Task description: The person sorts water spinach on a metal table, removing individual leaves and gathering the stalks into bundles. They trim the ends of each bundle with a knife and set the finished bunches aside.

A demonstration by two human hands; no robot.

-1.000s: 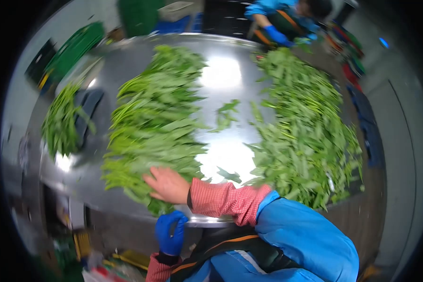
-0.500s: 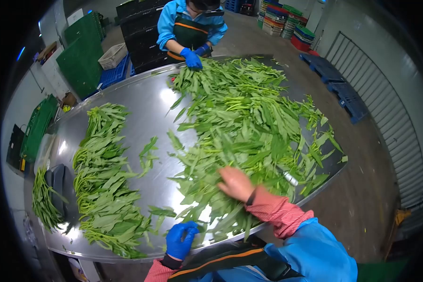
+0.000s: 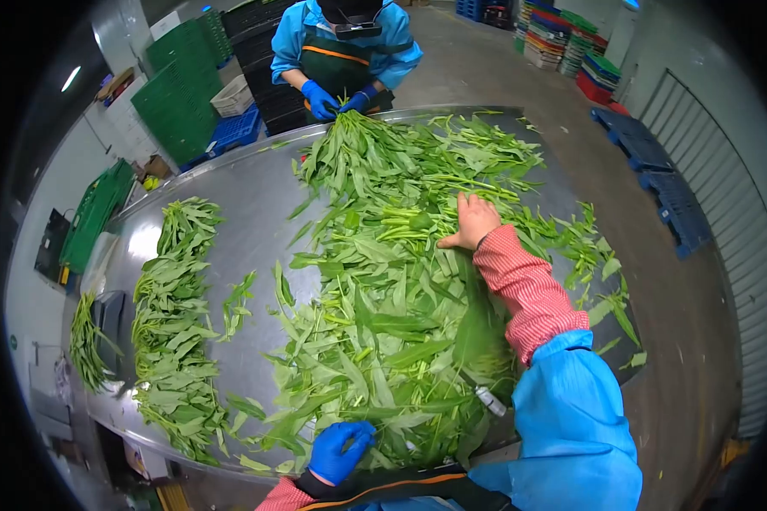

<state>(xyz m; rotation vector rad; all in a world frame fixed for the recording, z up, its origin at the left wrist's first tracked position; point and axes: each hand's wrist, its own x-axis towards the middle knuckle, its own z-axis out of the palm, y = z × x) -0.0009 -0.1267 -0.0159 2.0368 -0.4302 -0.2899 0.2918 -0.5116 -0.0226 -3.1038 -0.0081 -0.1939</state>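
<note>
A broad pile of water spinach [image 3: 383, 315] covers the middle of the metal table [image 3: 251, 204]. My bare right hand [image 3: 477, 223] lies over the stems in the pile's upper part, thumb stretched away from the fingers, holding nothing visible. At the near table edge my left hand [image 3: 341, 451], in a blue glove, hovers by the lowest leaves. Its fingers are loosely bent with nothing seen in them. A long row of water spinach bunches [image 3: 175, 332] lies at the left. Beside my right forearm is a small whitish cylinder [image 3: 490, 400], partly among leaves.
Across the table a co-worker's blue-gloved hands [image 3: 337, 102] hold stems of greens. A grey device [image 3: 108, 328] stands at the far left beside a bunch of greens [image 3: 85, 345]. Blue pallets [image 3: 656, 170] lie on the floor at right. Stacked crates [image 3: 554, 38] stand behind.
My right hand has moved up and away across the pile. Greens have spread toward the near edge. My left hand has shifted slightly right and down. The co-worker's hands have moved apart.
</note>
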